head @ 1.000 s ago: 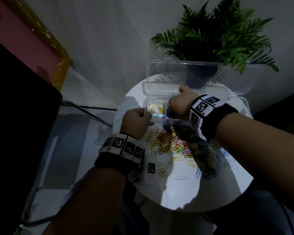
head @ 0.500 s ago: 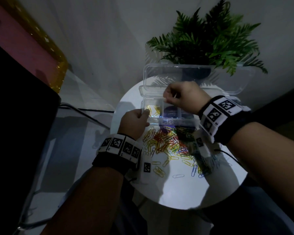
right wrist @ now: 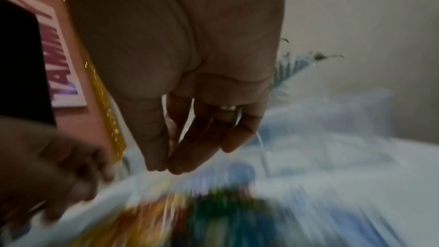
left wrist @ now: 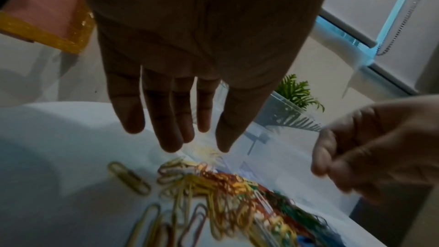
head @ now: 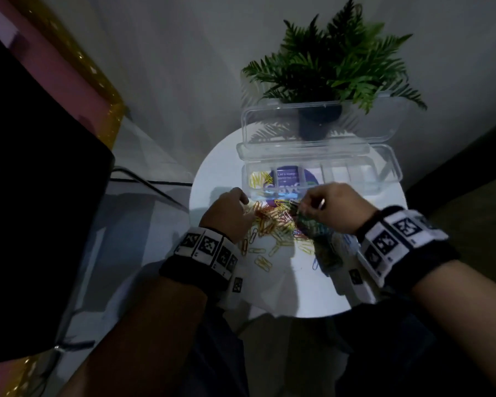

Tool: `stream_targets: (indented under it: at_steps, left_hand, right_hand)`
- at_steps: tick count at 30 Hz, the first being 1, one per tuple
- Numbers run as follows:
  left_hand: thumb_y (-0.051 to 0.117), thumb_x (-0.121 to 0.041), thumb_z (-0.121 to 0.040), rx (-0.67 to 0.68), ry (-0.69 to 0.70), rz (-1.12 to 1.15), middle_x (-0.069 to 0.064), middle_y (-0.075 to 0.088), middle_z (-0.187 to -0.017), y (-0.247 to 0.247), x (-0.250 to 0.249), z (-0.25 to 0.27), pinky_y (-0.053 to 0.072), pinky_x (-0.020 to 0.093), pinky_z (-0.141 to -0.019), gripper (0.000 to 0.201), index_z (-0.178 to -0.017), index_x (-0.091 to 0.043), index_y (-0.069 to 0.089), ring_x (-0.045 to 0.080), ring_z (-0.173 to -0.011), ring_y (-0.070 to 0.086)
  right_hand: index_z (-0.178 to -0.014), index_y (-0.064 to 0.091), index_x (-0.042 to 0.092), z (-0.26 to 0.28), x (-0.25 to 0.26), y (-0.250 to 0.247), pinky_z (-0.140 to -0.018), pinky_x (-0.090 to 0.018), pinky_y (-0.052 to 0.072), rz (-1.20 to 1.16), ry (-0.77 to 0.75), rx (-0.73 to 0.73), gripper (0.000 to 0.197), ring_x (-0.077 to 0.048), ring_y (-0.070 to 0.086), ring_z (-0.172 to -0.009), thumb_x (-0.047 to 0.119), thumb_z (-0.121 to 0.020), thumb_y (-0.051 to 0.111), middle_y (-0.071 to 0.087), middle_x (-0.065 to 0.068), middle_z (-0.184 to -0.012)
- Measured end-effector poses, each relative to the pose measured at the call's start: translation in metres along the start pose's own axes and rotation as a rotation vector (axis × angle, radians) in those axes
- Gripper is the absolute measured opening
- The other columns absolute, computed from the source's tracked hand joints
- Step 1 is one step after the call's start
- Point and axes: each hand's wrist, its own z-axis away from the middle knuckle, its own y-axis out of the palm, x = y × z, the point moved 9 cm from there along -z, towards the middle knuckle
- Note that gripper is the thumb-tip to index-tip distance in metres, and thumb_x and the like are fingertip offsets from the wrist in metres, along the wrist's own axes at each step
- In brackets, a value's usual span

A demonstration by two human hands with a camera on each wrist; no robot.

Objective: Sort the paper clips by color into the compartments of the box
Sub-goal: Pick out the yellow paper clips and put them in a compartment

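A clear compartment box [head: 385,179] stands at the back of the round white table [head: 284,290], lid [head: 258,121] raised. Its leftmost compartment holds yellow clips [head: 259,179]. A mixed pile of coloured paper clips [head: 272,223] lies in front of it, also in the left wrist view as the pile [left wrist: 228,191]. My left hand [head: 235,206] hovers over the pile's left edge, fingers [left wrist: 166,134] straight and empty. My right hand [head: 305,206] is over the green clips, thumb and fingertips [right wrist: 182,164] bunched together. Blur hides whether they pinch a clip.
A potted fern [head: 335,64] stands behind the box. A purple round label [head: 288,179] shows through the box's floor. A large black object [head: 40,196] fills the left, with a cable [head: 149,183] beside it. Loose clips [head: 262,263] lie toward me.
My right hand came back from over the box's compartments down to the pile. My left hand let go of the box's front left corner and moved onto the pile's left edge.
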Motion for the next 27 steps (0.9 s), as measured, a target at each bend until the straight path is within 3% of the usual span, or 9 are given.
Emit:
stream_targets:
  at_steps: [4,8,10,12,15,19,22,24,27]
  left_hand:
    - [0.069,-0.034,-0.079,-0.013,-0.012,0.118,0.009,0.059,-0.099,0.011,-0.005,0.007,0.044,0.03,-0.078,0.037,-0.103,-0.014,0.05,0.027,-0.091,0.059]
    - [0.063,-0.03,-0.083,-0.177,0.008,0.146,0.009,0.059,-0.104,-0.005,-0.015,0.0,0.045,0.033,-0.08,0.042,-0.117,-0.019,0.039,0.028,-0.091,0.059]
    - [0.057,-0.024,-0.087,-0.224,0.062,0.052,0.01,0.057,-0.108,-0.015,-0.021,-0.006,0.047,0.037,-0.083,0.039,-0.123,-0.024,0.042,0.03,-0.095,0.059]
    - [0.052,-0.021,-0.09,-0.279,0.111,-0.034,0.01,0.058,-0.109,-0.025,-0.024,-0.011,0.047,0.037,-0.083,0.033,-0.122,-0.025,0.048,0.032,-0.097,0.059]
    - [0.05,-0.018,-0.09,-0.328,0.143,-0.136,0.009,0.057,-0.11,-0.035,-0.024,-0.018,0.05,0.038,-0.081,0.03,-0.119,-0.025,0.052,0.031,-0.097,0.06]
    - [0.05,-0.016,-0.089,-0.347,0.123,-0.216,0.01,0.054,-0.118,-0.045,-0.024,-0.013,0.05,0.04,-0.082,0.037,-0.124,-0.024,0.049,0.033,-0.1,0.059]
    - [0.053,-0.018,-0.086,-0.255,0.109,-0.183,0.009,0.052,-0.114,-0.034,-0.023,0.007,0.046,0.039,-0.084,0.028,-0.113,-0.02,0.05,0.031,-0.102,0.057]
    - [0.055,-0.021,-0.085,-0.076,0.139,-0.169,0.01,0.054,-0.11,-0.008,-0.022,0.025,0.047,0.037,-0.087,0.018,-0.103,-0.021,0.057,0.029,-0.101,0.058]
    - [0.062,-0.023,-0.084,0.211,0.194,-0.259,0.007,0.056,-0.114,0.038,-0.018,0.051,0.044,0.035,-0.095,0.021,-0.104,-0.021,0.063,0.024,-0.107,0.056]
  right_hand:
    - [-0.088,0.067,0.012,0.024,-0.012,0.043,-0.075,-0.027,0.044,-0.016,0.028,0.106,0.009,-0.025,0.063,-0.089,0.012,-0.08,0.063,0.067,-0.007,-0.091]
    - [-0.109,0.054,0.018,0.021,-0.014,0.032,-0.08,-0.035,0.047,-0.07,0.057,-0.157,0.027,-0.03,0.059,-0.093,0.02,-0.083,0.061,0.057,-0.007,-0.107]
    - [-0.121,0.048,0.02,0.016,-0.017,0.017,-0.084,-0.043,0.049,-0.018,0.096,-0.27,0.036,-0.033,0.059,-0.098,0.021,-0.086,0.056,0.053,-0.011,-0.118]
    - [-0.121,0.051,0.016,0.008,-0.012,0.006,-0.082,-0.047,0.048,0.047,0.078,-0.318,0.033,-0.038,0.059,-0.097,0.02,-0.088,0.052,0.052,-0.015,-0.117]
    - [-0.109,0.059,0.011,-0.003,-0.002,0.005,-0.082,-0.043,0.048,0.044,0.046,-0.27,0.022,-0.038,0.058,-0.095,0.017,-0.09,0.051,0.054,-0.017,-0.113]
    - [-0.094,0.067,0.014,0.001,0.011,0.03,-0.083,-0.033,0.046,0.038,0.01,-0.052,0.016,-0.03,0.061,-0.094,0.011,-0.086,0.054,0.065,-0.012,-0.103]
    - [-0.097,0.068,0.015,0.014,0.015,0.063,-0.087,-0.033,0.048,0.143,-0.027,0.18,0.017,-0.028,0.06,-0.099,0.015,-0.085,0.056,0.066,-0.01,-0.104]
    - [-0.106,0.066,0.016,0.019,0.012,0.074,-0.09,-0.035,0.047,0.199,-0.048,0.204,0.023,-0.029,0.057,-0.103,0.019,-0.085,0.058,0.061,-0.011,-0.11]
    - [-0.104,0.065,0.015,0.024,0.001,0.079,-0.09,-0.038,0.048,0.177,-0.024,0.155,0.023,-0.031,0.056,-0.102,0.02,-0.082,0.061,0.056,-0.011,-0.111]
